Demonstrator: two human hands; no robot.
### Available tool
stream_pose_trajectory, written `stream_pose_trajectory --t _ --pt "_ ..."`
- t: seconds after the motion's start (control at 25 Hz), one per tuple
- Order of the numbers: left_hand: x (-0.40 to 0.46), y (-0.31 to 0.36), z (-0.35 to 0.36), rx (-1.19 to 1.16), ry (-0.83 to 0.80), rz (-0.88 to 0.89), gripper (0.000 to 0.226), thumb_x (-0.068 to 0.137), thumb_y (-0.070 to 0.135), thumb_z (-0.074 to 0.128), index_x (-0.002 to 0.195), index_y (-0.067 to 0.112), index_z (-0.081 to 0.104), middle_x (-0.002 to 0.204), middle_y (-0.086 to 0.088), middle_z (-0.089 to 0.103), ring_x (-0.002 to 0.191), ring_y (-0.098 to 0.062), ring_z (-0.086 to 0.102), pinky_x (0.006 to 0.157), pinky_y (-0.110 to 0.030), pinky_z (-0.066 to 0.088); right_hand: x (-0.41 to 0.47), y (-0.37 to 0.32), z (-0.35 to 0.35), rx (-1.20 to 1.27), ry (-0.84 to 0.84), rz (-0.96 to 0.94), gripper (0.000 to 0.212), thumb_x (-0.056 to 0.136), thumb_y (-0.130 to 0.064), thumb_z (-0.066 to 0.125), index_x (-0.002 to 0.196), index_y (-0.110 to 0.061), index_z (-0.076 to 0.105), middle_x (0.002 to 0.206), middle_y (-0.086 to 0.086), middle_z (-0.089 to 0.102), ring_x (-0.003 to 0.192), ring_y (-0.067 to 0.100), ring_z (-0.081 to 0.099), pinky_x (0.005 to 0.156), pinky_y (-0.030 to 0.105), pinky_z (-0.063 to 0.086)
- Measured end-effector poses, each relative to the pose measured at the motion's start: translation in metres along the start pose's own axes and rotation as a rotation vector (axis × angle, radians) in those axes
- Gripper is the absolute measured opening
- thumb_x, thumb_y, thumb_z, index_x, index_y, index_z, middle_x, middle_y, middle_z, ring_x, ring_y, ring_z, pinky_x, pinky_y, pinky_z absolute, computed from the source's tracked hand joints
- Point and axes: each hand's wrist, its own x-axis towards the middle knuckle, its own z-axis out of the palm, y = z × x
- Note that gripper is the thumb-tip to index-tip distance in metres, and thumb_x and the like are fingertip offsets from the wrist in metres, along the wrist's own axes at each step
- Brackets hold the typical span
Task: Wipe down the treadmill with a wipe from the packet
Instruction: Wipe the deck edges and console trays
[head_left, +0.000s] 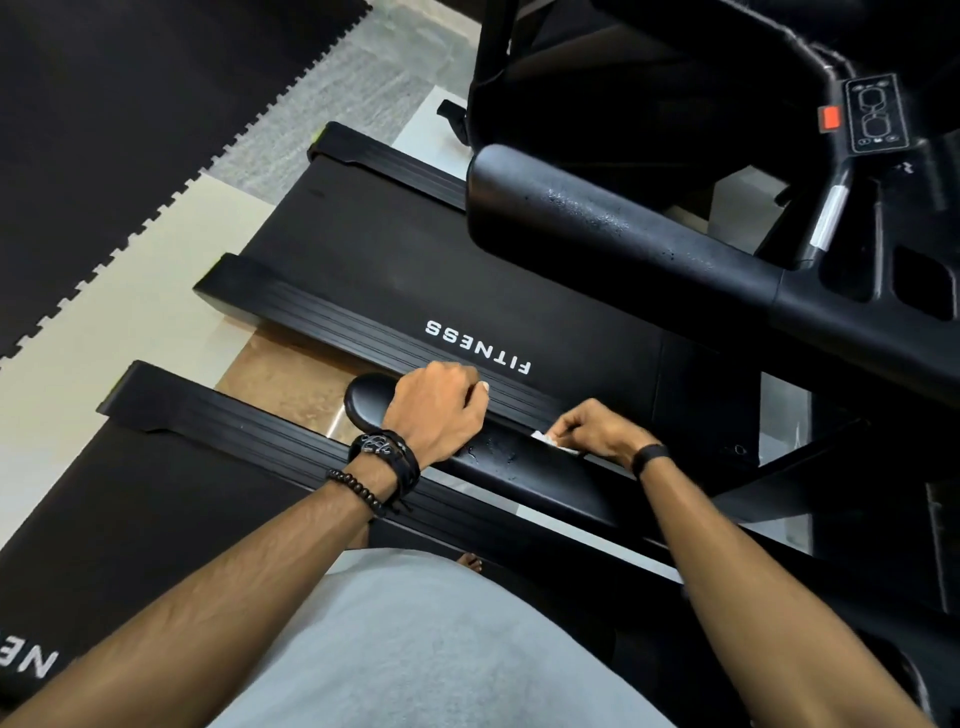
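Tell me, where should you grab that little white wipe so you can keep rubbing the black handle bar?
Probably best to hold the wipe by its upper edge, coming from above, as the right hand does now. It lies flat on the rounded handrail, so pinching the top leaves the rest pressed against the wet surface. The left hand grips the rail's end, which should steady it.

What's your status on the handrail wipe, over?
Left hand grips the near handrail end. Right hand presses the wipe on it; wet streaks showing. Nothing in the way.
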Motion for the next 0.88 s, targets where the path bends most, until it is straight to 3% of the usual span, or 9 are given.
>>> stream_pose_trajectory --t 0.16,0.32,0.48,0.56,0.68,0.88 --pt "-0.003 -0.020 -0.017 0.096 -0.016 0.015 0.035 0.103 0.033 0.044 0.085 0.012 0.065 0.070 0.003 0.057 0.062 -0.017 0.054 0.067 -0.040 0.054 0.023 -0.027 0.028 0.004 0.001 -0.065 0.039 0.087 0.007 0.065 0.063 -0.024 0.072 0.071 -0.004 0.069 0.080 0.011 0.062 0.091 0.037 0.055" --pt "-0.003 -0.056 -0.023 0.057 0.044 -0.088 0.033 0.101 0.031 0.047 0.078 0.012 0.062 0.075 -0.001 0.063 0.069 -0.022 0.058 0.065 -0.037 0.051 -0.014 -0.028 0.005 0.161 0.009 -0.157 0.021 0.087 0.002 0.073 0.076 -0.015 0.073 0.069 -0.006 0.067 0.062 -0.003 0.056 0.066 0.014 0.047" --pt "-0.002 -0.059 -0.018 -0.010 0.077 -0.142 0.035 0.100 0.030 0.049 0.068 0.017 0.054 0.067 0.002 0.056 0.058 -0.014 0.046 0.057 -0.032 0.040 -0.005 -0.026 0.007 -0.038 0.033 -0.090 0.031 0.087 0.008 0.067 0.070 -0.017 0.073 0.072 -0.002 0.068 0.074 0.008 0.059 0.080 0.031 0.052" --pt "-0.002 -0.059 -0.018 -0.004 0.070 -0.128 0.033 0.100 0.030 0.049 0.073 0.014 0.059 0.070 0.002 0.058 0.062 -0.016 0.049 0.059 -0.033 0.041 0.002 -0.051 0.021 -0.063 0.072 -0.128 0.020 0.087 0.006 0.066 0.080 -0.009 0.077 0.080 0.000 0.069 0.082 0.008 0.060 0.084 0.025 0.051" --pt "-0.002 -0.061 -0.020 0.020 0.071 -0.106 0.033 0.100 0.029 0.048 0.073 0.012 0.058 0.072 0.002 0.055 0.065 -0.018 0.048 0.060 -0.033 0.038 -0.018 -0.074 0.030 0.027 0.159 -0.281 0.007 0.089 -0.006 0.073 0.086 -0.011 0.078 0.081 -0.004 0.073 0.070 -0.002 0.059 0.069 0.010 0.048" --pt "-0.003 -0.052 -0.013 0.205 0.014 -0.031 0.038 0.101 0.037 0.037 0.075 0.018 0.055 0.074 0.002 0.058 0.065 -0.016 0.053 0.062 -0.033 0.048 -0.048 -0.036 0.016 -0.040 0.250 -0.254 0.015 0.089 -0.011 0.075 0.077 -0.020 0.076 0.075 0.006 0.074 0.064 0.004 0.056 0.064 0.024 0.047"
